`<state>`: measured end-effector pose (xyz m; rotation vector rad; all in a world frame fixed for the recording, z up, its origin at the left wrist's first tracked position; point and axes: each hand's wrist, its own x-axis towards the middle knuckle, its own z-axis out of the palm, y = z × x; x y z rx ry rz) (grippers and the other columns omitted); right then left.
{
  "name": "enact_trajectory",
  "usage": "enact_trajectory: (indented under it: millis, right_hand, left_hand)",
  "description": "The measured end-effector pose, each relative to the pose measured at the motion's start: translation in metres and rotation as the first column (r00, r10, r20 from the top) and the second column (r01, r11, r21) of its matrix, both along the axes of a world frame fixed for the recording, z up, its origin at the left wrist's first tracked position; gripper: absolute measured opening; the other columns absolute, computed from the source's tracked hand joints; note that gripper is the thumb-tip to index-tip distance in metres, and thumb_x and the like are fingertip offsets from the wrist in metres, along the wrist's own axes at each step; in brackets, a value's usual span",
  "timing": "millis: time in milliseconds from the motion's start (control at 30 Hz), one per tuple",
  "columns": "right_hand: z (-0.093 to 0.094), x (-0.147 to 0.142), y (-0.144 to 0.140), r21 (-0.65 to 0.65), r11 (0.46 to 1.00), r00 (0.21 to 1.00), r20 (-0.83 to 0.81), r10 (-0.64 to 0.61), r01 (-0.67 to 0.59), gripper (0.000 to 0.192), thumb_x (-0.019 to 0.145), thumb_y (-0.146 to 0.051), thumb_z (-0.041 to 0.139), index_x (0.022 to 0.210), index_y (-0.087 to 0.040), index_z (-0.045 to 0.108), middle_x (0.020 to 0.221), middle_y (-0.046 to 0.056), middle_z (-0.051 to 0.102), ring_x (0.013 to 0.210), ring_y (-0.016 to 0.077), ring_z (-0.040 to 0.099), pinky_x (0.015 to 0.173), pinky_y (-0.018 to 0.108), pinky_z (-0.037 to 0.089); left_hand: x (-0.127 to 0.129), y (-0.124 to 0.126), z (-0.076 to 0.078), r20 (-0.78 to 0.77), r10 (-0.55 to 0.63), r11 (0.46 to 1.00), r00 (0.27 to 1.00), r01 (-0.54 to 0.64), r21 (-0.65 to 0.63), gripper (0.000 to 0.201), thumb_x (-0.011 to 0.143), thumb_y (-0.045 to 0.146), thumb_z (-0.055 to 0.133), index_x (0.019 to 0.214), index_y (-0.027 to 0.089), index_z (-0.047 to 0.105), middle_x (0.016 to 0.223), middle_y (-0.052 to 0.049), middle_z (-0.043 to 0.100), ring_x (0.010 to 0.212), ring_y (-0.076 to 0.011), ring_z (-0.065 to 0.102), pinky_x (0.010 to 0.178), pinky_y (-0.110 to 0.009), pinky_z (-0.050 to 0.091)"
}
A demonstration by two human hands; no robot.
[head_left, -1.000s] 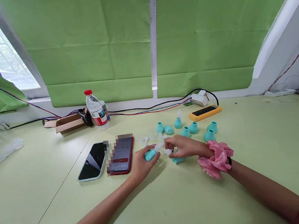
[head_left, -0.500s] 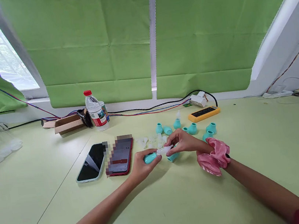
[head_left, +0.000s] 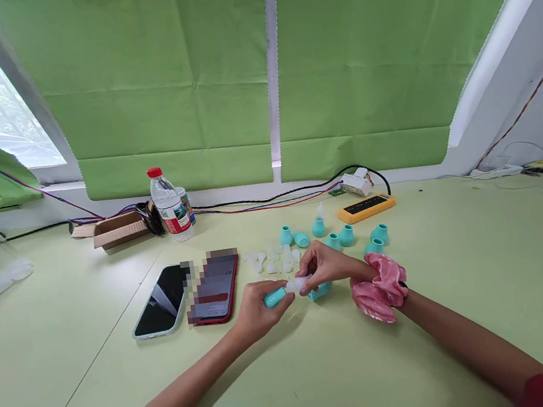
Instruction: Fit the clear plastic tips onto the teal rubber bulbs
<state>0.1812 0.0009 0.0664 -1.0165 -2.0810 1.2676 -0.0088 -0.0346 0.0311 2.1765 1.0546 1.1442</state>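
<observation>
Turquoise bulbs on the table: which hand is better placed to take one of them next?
Probably the right hand: it is nearer to the loose turquoise bulbs, though it pinches the white tip. The left hand is farther away and grips another bulb.

The held teal bulb [head_left: 275, 298] looks like smooth, soft plastic or rubber with a satin sheen; the pale tip [head_left: 294, 285] by it is milky, translucent plastic, as are the loose pieces [head_left: 259, 261]. The tabletop [head_left: 325, 371] is smooth and faintly glossy. The pink scrunchie [head_left: 386, 281] is shiny, satin-like cloth — crumpled into folds. The black phone screen [head_left: 162, 306] is glossy, mirroring light. The bottle [head_left: 164, 195] is clear, shiny plastic; the open box [head_left: 121, 234], matt brown cardboard; the green blinds [head_left: 136, 101], matt, creased cloth — with zigzag-cut edges.
</observation>
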Motion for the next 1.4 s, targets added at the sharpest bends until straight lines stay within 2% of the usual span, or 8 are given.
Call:
enact_trajectory:
  millis: [533,833,933,1033,1200,1300,1367,1400]
  right_hand:
    - [0.012,-0.002,-0.005,-0.176,0.981,0.992,-0.104,0.067,-0.085,0.028,0.037,-0.027,0.076,0.056,-0.01,0.063,0.052,0.001,0.061,0.044,0.0119,0.056,0.043,0.021,0.045]
    - [0.005,-0.019,-0.016,-0.137,0.989,0.924,-0.37,-0.097,0.049,0.03,0.052,-0.028,0.073,0.076,-0.012,0.066,0.056,0.001,0.061,0.046,0.0117,0.057,0.048,0.024,0.047]
    - [0.012,-0.018,-0.02,-0.087,0.993,0.937,-0.334,-0.099,0.074,0.023,0.058,-0.032,0.068,0.069,-0.012,0.064,0.055,0.001,0.059,0.044,0.0104,0.054,0.045,0.023,0.045]
    - [0.027,-0.009,-0.017,0.056,0.971,0.923,-0.327,-0.204,0.234,0.025,0.063,-0.037,0.064,0.056,-0.013,0.059,0.047,-0.001,0.053,0.04,0.0086,0.048,0.04,0.022,0.04]
    - [0.059,0.029,0.0,0.268,0.75,0.769,-0.438,-0.465,0.605,0.025,0.063,-0.038,0.063,0.054,-0.016,0.054,0.044,-0.003,0.047,0.038,0.0085,0.042,0.038,0.022,0.034]
    - [0.07,0.057,0.013,0.477,0.467,0.664,-0.447,-0.6,0.744,0.03,0.065,-0.04,0.059,0.05,-0.017,0.049,0.042,-0.004,0.041,0.039,0.0081,0.039,0.041,0.022,0.033]
    - [0.071,0.072,0.023,0.652,0.253,0.605,-0.395,-0.692,0.715,0.03,0.066,-0.04,0.056,0.049,-0.016,0.048,0.043,-0.004,0.039,0.041,0.0085,0.038,0.044,0.023,0.032]
    - [0.069,0.077,0.028,0.718,0.19,0.582,-0.348,-0.735,0.669,0.03,0.068,-0.04,0.054,0.05,-0.016,0.049,0.044,-0.003,0.04,0.043,0.0089,0.039,0.046,0.023,0.032]
  left_hand:
    - [0.002,-0.005,-0.008,0.036,-0.045,0.968,0.998,0.034,0.249,0.023,0.074,0.03,0.053,0.085,0.012,0.063,0.058,-0.006,0.061,0.048,-0.0113,0.053,0.047,-0.021,0.041]
    - [0.0,-0.007,0.0,0.166,0.042,0.978,0.985,-0.074,0.195,0.02,0.073,0.028,0.054,0.086,0.014,0.06,0.083,-0.007,0.065,0.07,-0.0157,0.06,0.066,-0.023,0.047]
    - [-0.002,-0.009,0.001,0.118,0.006,0.986,0.993,-0.026,0.162,0.026,0.076,0.029,0.049,0.094,0.014,0.058,0.086,-0.007,0.064,0.075,-0.0166,0.059,0.068,-0.025,0.047]
    - [-0.004,-0.01,0.001,0.085,-0.093,0.986,0.992,0.08,0.147,0.036,0.081,0.029,0.04,0.113,0.015,0.047,0.1,-0.009,0.059,0.085,-0.0175,0.054,0.07,-0.028,0.047]
    - [-0.004,-0.004,-0.002,-0.02,-0.067,0.973,0.998,0.07,0.221,0.034,0.082,0.021,0.035,0.116,0.017,0.042,0.111,-0.01,0.05,0.097,-0.0176,0.047,0.079,-0.033,0.044]
    - [-0.003,0.0,-0.006,-0.266,0.055,0.937,0.962,0.043,0.347,0.03,0.078,0.018,0.041,0.107,0.017,0.05,0.115,-0.011,0.047,0.105,-0.0237,0.04,0.084,-0.041,0.039]
    - [-0.003,0.002,-0.009,-0.428,0.125,0.92,0.895,0.057,0.387,0.03,0.074,0.017,0.044,0.103,0.018,0.053,0.12,-0.011,0.042,0.109,-0.0288,0.034,0.086,-0.047,0.036]
    - [-0.003,0.002,-0.011,-0.489,0.148,0.92,0.86,0.062,0.387,0.031,0.073,0.017,0.045,0.103,0.018,0.053,0.121,-0.012,0.041,0.111,-0.0305,0.032,0.087,-0.049,0.034]
